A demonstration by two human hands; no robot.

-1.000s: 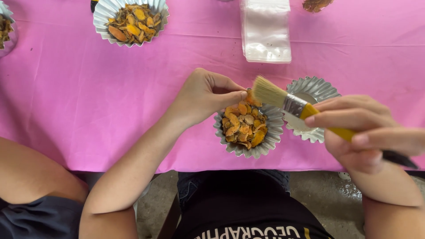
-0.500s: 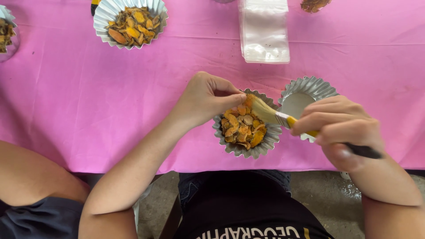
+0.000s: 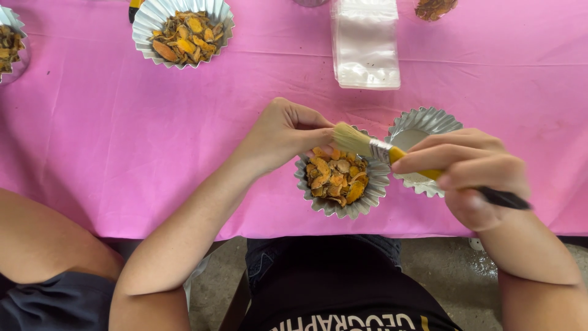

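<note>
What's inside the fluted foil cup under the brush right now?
The foil cup holds dried orange-yellow slices. The left hand and the brush, held by the right hand, cover its far rim. The bottom is hidden.

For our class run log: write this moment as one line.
left hand: pinches orange piece | right hand: holds brush | under: filled foil cup | beside: empty foil cup

Bright, even daylight, soft shadows under the hands, mild glare on the foil cups, sharp focus throughout.
</note>
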